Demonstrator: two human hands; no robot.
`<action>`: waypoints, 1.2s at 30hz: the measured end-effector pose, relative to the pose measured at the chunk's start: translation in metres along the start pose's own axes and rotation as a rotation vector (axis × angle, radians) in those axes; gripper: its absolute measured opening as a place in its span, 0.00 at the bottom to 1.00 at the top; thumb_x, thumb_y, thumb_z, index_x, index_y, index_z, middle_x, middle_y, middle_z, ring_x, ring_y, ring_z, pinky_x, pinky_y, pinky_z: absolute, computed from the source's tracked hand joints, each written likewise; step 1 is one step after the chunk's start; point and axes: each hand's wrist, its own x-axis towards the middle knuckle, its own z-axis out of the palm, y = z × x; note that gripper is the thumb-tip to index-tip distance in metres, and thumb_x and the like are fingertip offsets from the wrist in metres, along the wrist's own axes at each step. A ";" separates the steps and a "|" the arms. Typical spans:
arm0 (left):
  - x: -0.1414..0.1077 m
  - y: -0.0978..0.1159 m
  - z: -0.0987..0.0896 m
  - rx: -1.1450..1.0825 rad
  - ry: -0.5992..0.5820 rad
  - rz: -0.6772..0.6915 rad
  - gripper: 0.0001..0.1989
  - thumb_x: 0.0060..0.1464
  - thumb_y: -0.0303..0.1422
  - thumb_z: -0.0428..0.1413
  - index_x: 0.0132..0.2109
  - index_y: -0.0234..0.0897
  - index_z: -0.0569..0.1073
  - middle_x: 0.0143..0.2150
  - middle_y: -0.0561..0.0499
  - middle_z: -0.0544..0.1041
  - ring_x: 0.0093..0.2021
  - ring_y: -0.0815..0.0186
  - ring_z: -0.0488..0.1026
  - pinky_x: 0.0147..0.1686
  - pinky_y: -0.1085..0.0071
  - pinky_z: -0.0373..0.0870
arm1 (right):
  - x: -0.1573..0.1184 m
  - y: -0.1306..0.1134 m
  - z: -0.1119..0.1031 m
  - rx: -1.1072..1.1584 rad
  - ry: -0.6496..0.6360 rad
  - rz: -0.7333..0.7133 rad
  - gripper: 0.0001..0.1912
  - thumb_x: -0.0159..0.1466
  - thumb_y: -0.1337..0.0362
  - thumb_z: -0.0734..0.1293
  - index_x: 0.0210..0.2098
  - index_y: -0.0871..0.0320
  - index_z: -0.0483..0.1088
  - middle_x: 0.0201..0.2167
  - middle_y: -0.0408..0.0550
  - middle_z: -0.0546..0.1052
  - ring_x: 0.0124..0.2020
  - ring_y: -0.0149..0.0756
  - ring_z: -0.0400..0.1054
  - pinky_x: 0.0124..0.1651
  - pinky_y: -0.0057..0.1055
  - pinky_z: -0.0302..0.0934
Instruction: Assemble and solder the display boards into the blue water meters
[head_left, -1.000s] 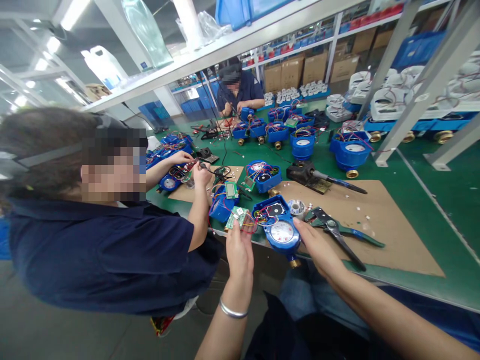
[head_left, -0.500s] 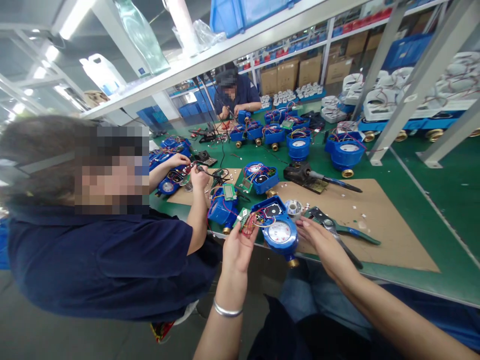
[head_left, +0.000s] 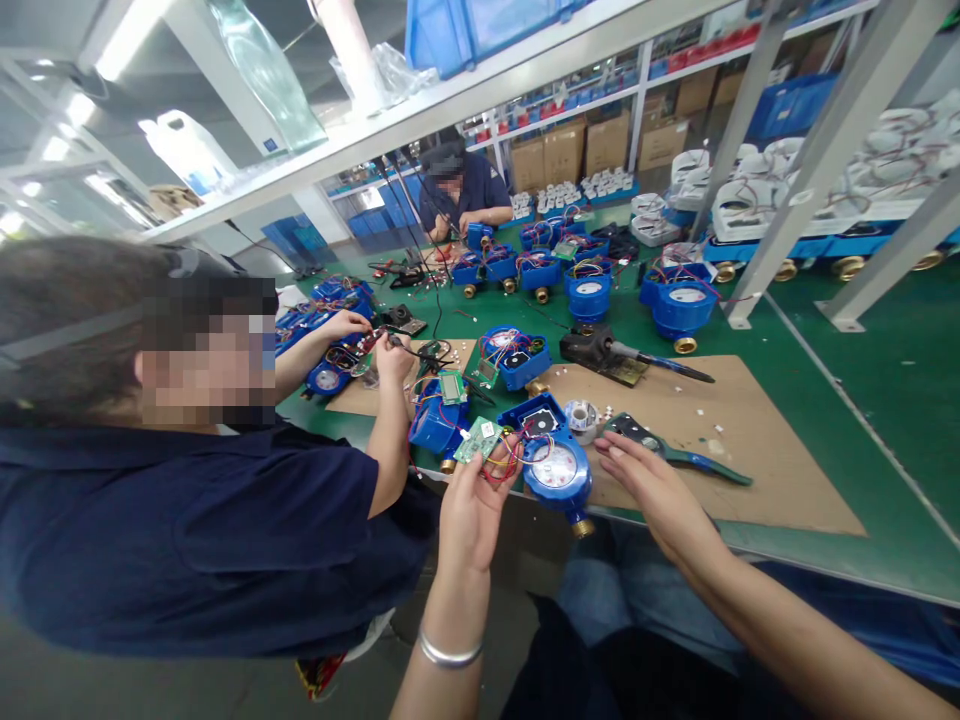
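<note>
My left hand [head_left: 474,515] has its fingers closed on a green circuit board [head_left: 478,438], which shows a white label. Red and yellow wires run from the board across my fingers to a blue water meter [head_left: 556,480]. The meter lies at the table's front edge, its dial facing up, its box part uncovered and a brass end toward me. To the right of the meter, my right hand [head_left: 660,500] is stretched flat with nothing in it, apart from the meter. Just beyond its fingertips lie green-handled pliers [head_left: 694,458].
A solder spool [head_left: 580,416] sits behind the meter on a cardboard sheet [head_left: 780,470], near a soldering iron stand [head_left: 600,352]. More blue meters [head_left: 516,358] stand behind. A co-worker [head_left: 247,540] works close at my left, another person sits across the table. Shelf posts [head_left: 817,190] rise at right.
My left hand has turned the circuit board so that more of its face shows. My right hand has moved slightly away from the meter. The whole view has shifted a little.
</note>
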 end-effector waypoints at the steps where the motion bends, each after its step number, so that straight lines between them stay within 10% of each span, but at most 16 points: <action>1: -0.002 -0.001 0.001 0.025 -0.040 0.035 0.11 0.57 0.28 0.54 0.47 0.32 0.72 0.47 0.38 0.77 0.51 0.54 0.74 0.54 0.57 0.68 | 0.000 0.000 0.000 -0.013 0.002 -0.017 0.23 0.61 0.55 0.67 0.53 0.58 0.68 0.54 0.53 0.72 0.58 0.43 0.63 0.63 0.43 0.55; 9: -0.009 -0.006 0.017 0.481 -0.160 0.315 0.19 0.55 0.30 0.57 0.54 0.38 0.71 0.55 0.42 0.72 0.55 0.56 0.69 0.62 0.61 0.55 | -0.002 -0.046 0.007 -0.198 0.012 -0.214 0.23 0.64 0.51 0.62 0.53 0.56 0.67 0.50 0.51 0.73 0.48 0.41 0.69 0.56 0.40 0.60; 14: -0.013 -0.020 0.044 0.607 -0.185 0.469 0.23 0.51 0.24 0.57 0.55 0.41 0.72 0.52 0.42 0.68 0.58 0.54 0.63 0.64 0.63 0.49 | -0.004 -0.088 0.029 -0.477 -0.265 -0.295 0.20 0.63 0.47 0.61 0.36 0.57 0.71 0.31 0.47 0.75 0.32 0.36 0.68 0.38 0.32 0.62; 19: -0.016 -0.033 0.053 0.751 -0.198 0.539 0.26 0.51 0.24 0.57 0.58 0.41 0.69 0.58 0.41 0.64 0.59 0.53 0.60 0.64 0.62 0.48 | -0.001 -0.093 0.037 -0.645 -0.304 -0.351 0.15 0.63 0.53 0.62 0.39 0.57 0.72 0.32 0.44 0.75 0.30 0.35 0.66 0.35 0.30 0.59; 28: 0.008 -0.011 0.031 0.426 -0.300 0.182 0.25 0.49 0.30 0.63 0.54 0.37 0.68 0.43 0.45 0.76 0.41 0.63 0.73 0.41 0.71 0.70 | 0.019 -0.090 0.033 -0.486 -0.573 -0.326 0.16 0.63 0.54 0.62 0.38 0.57 0.75 0.34 0.44 0.77 0.36 0.37 0.69 0.40 0.30 0.63; 36: 0.012 -0.021 0.028 0.440 -0.187 0.240 0.12 0.52 0.33 0.61 0.41 0.36 0.67 0.34 0.51 0.76 0.29 0.70 0.73 0.33 0.76 0.70 | 0.023 -0.092 0.027 -0.196 -0.367 -0.226 0.19 0.63 0.53 0.63 0.49 0.56 0.72 0.44 0.48 0.77 0.45 0.39 0.72 0.49 0.37 0.66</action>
